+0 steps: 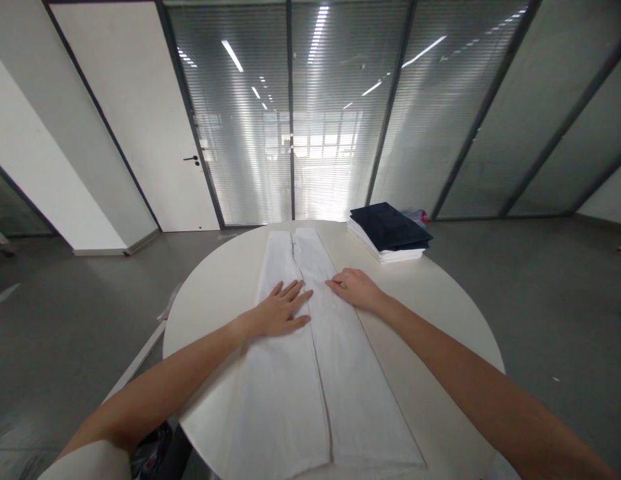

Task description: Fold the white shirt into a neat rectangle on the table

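Note:
A long white cloth (285,400) lies on the round white table (210,287), its two side panels folded inward so their edges meet along a line down the middle. On the left panel my left hand (280,311) rests flat, fingers spread, with its fingertips reaching that line. My right hand (357,288) is at the cloth's right edge, its fingers curled and pinched together on the fabric. How much cloth is between those fingertips is hard to see.
At the table's back right, a dark navy folded cloth (390,227) tops a stack of white folded cloths (385,254). A small bundle with red on it (421,217) sits behind. Beyond stand a glass wall with blinds (330,120) and a white door (135,113).

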{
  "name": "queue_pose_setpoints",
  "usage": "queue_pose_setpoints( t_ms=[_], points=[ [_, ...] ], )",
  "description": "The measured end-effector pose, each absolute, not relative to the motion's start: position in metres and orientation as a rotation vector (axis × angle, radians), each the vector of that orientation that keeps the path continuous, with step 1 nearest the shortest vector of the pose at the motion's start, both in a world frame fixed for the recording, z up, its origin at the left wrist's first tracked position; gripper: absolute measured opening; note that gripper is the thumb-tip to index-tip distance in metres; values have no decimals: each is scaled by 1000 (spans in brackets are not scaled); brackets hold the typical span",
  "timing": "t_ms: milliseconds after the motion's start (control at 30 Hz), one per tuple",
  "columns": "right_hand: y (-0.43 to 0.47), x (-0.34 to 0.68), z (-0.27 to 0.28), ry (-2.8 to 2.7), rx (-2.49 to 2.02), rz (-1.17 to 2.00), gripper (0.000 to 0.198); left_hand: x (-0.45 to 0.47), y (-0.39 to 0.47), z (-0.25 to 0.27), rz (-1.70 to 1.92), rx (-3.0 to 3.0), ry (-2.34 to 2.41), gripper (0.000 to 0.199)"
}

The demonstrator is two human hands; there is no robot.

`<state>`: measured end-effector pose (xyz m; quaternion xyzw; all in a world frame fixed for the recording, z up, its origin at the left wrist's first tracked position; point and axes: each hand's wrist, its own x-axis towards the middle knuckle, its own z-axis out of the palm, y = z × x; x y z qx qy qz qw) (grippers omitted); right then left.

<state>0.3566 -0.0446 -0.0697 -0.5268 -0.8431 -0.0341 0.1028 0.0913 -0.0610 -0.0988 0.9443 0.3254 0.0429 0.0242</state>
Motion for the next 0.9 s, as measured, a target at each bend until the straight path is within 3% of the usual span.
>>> queue_pose_setpoints(
  t_ms=[233, 367, 467, 700, 900],
  points=[
    [-44, 356, -67, -2467, -1534, -66, 51, 91, -59, -79, 77, 2911, 943, 74],
    [-36, 358, -81, -2423, -1387, -81, 39, 97, -27, -62, 159, 2839, 873, 71],
    [-27, 359, -97, -2403, -1294, -124, 45, 105, -4, -70, 290, 2816, 1004, 73],
    [-21, 359, -114, -2504, -1337, 6, 58, 113, 1, -103, 134, 2866, 1005, 77],
    [-30, 354, -103, -2498, -1334, -30, 52, 112, -8, -99, 118, 2878, 990, 78]
  ],
)
